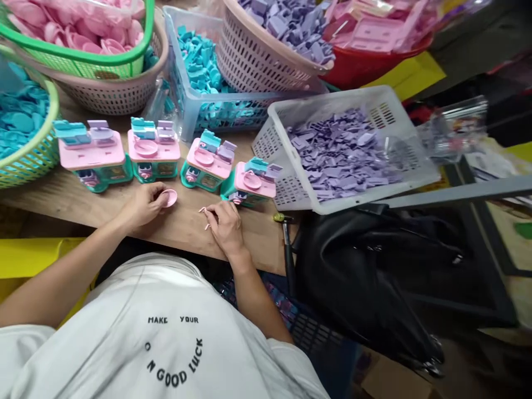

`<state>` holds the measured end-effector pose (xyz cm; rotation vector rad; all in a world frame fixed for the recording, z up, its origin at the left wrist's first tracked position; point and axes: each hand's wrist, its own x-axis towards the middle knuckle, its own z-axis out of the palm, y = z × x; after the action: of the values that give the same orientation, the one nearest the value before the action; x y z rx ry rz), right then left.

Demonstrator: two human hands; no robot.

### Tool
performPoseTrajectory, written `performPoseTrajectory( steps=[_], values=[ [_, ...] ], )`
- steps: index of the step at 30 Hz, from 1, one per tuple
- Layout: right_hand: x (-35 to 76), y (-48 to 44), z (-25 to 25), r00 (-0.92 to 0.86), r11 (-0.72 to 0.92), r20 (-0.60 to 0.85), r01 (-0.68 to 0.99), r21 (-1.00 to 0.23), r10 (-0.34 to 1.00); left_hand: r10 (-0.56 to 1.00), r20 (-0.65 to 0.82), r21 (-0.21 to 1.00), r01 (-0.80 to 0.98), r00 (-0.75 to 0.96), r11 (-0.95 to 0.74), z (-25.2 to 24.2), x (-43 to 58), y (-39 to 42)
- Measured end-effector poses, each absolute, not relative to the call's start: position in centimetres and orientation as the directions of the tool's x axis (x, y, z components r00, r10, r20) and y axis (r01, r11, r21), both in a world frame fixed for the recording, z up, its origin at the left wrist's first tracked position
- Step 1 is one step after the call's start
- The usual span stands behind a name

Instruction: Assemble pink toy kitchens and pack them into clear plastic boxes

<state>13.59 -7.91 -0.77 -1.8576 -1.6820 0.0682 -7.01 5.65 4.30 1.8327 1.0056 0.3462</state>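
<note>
My left hand [145, 206] is closed around the edge of a small pink oval toy basin [171, 198], just above the wooden table. To its right, my right hand [226, 226] rests low over the table with its fingers pinched on a small pink hooked toy faucet [202, 209]. Another tiny pink piece [207, 226] shows below the thumb; I cannot tell whether it is held or lying there. Beyond my hands stand several toy kitchen units with pink tops, among them the leftmost unit [93, 152] and the rightmost unit [254, 182]. Pink basins sit on the three right-hand units.
A white basket [316, 202] of purple parts stands at the right. Behind the units are a blue crate [249, 100] of turquoise parts and a green basket [103, 62] of pink parts. A hammer [287, 244] and a black bag [357, 266] lie at the table's right edge.
</note>
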Motion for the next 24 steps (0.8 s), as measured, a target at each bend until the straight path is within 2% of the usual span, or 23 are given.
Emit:
performPoseTrajectory(
  steps=[3,9,13,16,18,22,24],
  values=[
    [12.4,-6.4,-0.3,0.208,-0.004,0.324,0.847,-0.531,0.923,0.774,-0.268,0.895,0.445,0.574,-0.019,4.1,-8.0,5.0],
    [11.1,-6.0,1.8,0.246,0.051,0.334,0.733,-0.679,0.910,0.786,-0.278,0.891,0.453,0.552,-0.002,3.9,-8.4,4.0],
    [9.1,-5.6,2.8,0.320,0.100,0.322,0.555,-0.826,0.891,0.825,-0.199,0.911,0.410,0.529,-0.042,4.1,-8.1,3.5],
    [7.4,-4.7,2.7,0.395,0.135,0.297,0.389,-0.911,0.869,0.828,-0.176,0.953,0.304,0.532,0.007,4.4,-8.0,2.9],
    [6.5,-4.0,2.6,0.373,0.167,0.301,0.350,-0.922,0.878,0.829,-0.183,0.972,0.226,0.528,0.071,4.5,-8.1,2.5],
    [5.8,-3.5,2.9,0.256,0.181,0.326,0.463,-0.868,0.910,0.814,-0.245,0.969,0.144,0.527,0.199,4.4,-8.7,2.5],
    [5.8,-3.5,3.2,0.236,0.186,0.342,0.506,-0.842,0.910,0.821,-0.232,0.971,0.178,0.522,0.162,4.3,-9.0,2.7]
  ],
)
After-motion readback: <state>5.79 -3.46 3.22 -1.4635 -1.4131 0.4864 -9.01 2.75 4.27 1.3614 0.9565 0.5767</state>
